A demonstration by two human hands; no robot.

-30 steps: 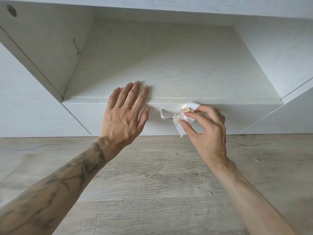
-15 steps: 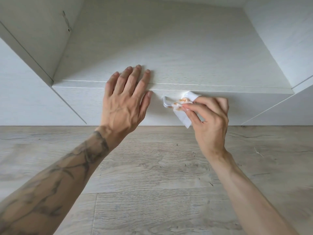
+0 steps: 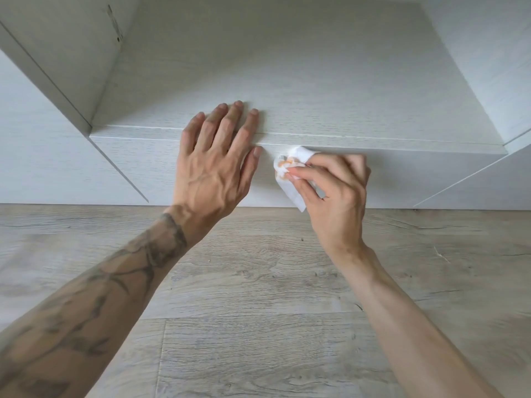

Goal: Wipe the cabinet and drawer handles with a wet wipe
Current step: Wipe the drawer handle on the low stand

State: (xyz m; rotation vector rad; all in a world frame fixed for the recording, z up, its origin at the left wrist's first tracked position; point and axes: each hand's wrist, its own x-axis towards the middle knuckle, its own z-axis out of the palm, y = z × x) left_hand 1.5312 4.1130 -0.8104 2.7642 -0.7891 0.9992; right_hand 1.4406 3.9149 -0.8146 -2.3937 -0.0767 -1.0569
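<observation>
Right grip (image 3: 339, 196) pinches the wet wipe (image 3: 291, 193) onto the drawer handle (image 3: 283, 156); left grip (image 3: 212, 168) lies flat just beside.

Grey wood-grain plank floor (image 3: 258, 282), dark knots, visible seams

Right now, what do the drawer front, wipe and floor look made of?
Drawer front: probably laminated board, matte off-white, printed-looking fine grain. Wet wipe: thin white nonwoven, crumpled, orange-brown stains. Floor: wood-look planks, likely laminate or vinyl, matte grey-beige, knots and seams visible.
</observation>
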